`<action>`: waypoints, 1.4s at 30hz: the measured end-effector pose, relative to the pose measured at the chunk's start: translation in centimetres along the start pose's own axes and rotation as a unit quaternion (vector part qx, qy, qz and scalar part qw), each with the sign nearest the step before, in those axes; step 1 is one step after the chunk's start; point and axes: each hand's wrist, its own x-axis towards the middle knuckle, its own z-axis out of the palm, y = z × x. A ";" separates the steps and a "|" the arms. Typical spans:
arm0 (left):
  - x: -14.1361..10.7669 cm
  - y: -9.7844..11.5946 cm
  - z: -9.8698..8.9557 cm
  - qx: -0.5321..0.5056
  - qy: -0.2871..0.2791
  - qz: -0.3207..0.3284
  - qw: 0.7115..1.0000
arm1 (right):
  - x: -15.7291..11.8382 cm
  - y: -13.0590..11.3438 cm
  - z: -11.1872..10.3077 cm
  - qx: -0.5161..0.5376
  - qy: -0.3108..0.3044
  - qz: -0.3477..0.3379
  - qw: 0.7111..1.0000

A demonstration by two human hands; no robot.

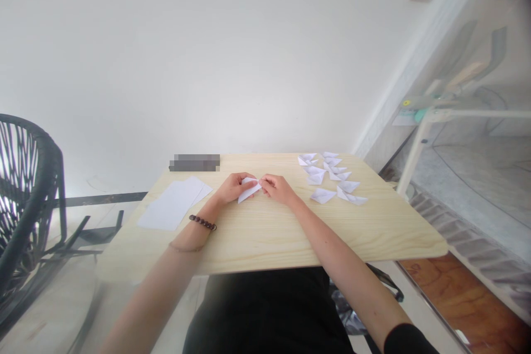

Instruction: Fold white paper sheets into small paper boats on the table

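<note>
Between my two hands, just above the middle of the table, is a folded piece of white paper (pixel 246 192) with a slanted edge. My left hand (pixel 233 187) is closed on its left part, the thumb lying across the front. With thumb and fingers pinched together, my right hand (pixel 275 187) grips the paper's right tip. To the right stand several folded white paper boats (pixel 316 176) in loose rows. Flat white sheets (pixel 166 204) lie overlapping to the left of my left hand.
The pale wooden table (pixel 257 243) meets a white wall at the back. A blurred-out dark object (pixel 194 163) lies at its back left. A dark woven chair (pixel 37 188) stands at the left, and a white metal frame (pixel 415 157) at the right.
</note>
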 end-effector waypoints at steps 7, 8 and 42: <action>0.3 -0.4 0.1 -0.037 0.016 -0.009 0.999 | 0.0 0.1 -0.1 -0.011 0.037 -0.010 0.999; 0.4 -0.5 0.1 -0.053 0.019 -0.011 0.998 | 0.1 0.2 0.0 -0.007 0.060 -0.005 0.998; 0.6 -1.1 -0.3 -0.102 -0.026 -0.061 0.993 | 0.0 0.0 -0.5 -0.049 0.142 -0.001 0.989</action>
